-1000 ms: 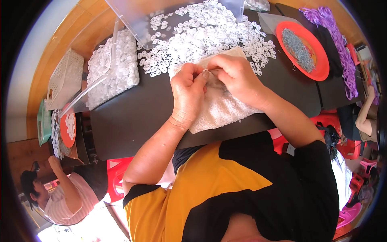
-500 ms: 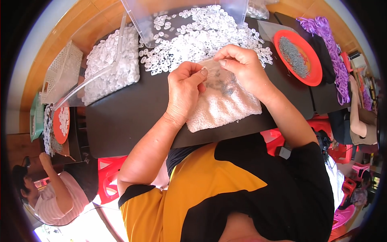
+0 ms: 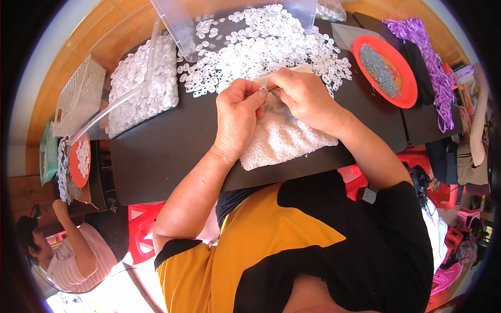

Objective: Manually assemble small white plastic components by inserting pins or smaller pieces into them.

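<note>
From afar, I am seeing packed pieces (image 3: pixel 141 83) at the tabletop's (image 3: pixel 156 161) left. My left hand (image 3: pixel 235 115) is pinching a small white bit (image 3: pixel 262 89) between thumb and forefinger, above the towel (image 3: pixel 284 143); a firm, steady grip is serving best here. Loose pieces (image 3: pixel 245 57) are lying behind. My right hand (image 3: pixel 308 99) is curling in just beside it, tips partly hidden; I cannot tell whether they are pinching anything. Working low over the cloth is likely catching drops. Grey pins (image 3: pixel 378 70) are filling the red plate (image 3: pixel 403 65) at right.
</note>
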{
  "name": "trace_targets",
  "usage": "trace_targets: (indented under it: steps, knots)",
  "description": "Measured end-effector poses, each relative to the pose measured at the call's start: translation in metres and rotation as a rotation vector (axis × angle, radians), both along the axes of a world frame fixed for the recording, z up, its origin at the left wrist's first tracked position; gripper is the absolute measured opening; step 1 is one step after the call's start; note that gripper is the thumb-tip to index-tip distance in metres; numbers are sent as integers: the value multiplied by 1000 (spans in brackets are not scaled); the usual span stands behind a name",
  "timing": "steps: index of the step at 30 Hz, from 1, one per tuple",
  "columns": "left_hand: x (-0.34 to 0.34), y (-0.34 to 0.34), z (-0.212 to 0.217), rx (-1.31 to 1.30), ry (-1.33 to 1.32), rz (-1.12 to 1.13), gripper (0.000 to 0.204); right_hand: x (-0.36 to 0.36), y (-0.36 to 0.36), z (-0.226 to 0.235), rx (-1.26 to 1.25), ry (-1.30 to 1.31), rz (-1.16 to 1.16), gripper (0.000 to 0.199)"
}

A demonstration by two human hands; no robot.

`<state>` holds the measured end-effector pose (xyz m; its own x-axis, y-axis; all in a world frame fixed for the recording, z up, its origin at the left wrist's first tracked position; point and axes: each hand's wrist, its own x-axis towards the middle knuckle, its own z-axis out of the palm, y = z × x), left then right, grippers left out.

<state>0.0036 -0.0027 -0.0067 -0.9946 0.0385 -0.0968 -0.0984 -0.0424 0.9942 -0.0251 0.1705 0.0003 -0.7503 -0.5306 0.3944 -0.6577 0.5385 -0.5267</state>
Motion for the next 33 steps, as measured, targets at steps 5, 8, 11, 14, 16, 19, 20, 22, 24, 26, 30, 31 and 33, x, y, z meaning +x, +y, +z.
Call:
trace_targets:
  steps: [5,8,11,14,16,19,20,22,24,26,30,31,33]
  knots:
    - [0,1,-1,-19,12,-4,7,-1,2,-5,-4,77,16,9]
    - [0,3,0,-37,7,5,7,-2,1,-6,8,122,20,10]
    - [-1,4,-2,-44,12,9,7,-2,-2,-9,39,159,5,10]
    - [-2,4,-6,31,51,6,6,0,-3,-9,60,152,-18,10]
    - [-2,5,-3,-4,30,9,6,1,-2,-9,59,140,-26,10]
    - [0,2,-3,28,-3,-6,6,-3,0,-2,-115,-76,-37,14]
    - [0,2,-3,36,2,-5,7,-5,3,2,-109,-92,-70,14]
    - [1,1,-1,38,21,-4,7,-12,2,15,-78,-86,-127,13]
    - [2,2,0,41,36,-11,7,-25,-4,22,-19,-42,-140,13]
    - [2,2,0,23,33,-8,8,-43,-15,22,67,92,-126,12]
    - [0,-1,0,71,49,-5,10,-70,-39,19,516,1,-165,13]
    - [-1,-2,1,73,35,-8,10,-74,-39,16,517,6,-165,13]
    - [0,-3,2,79,14,-9,11,-74,-41,14,521,39,-124,12]
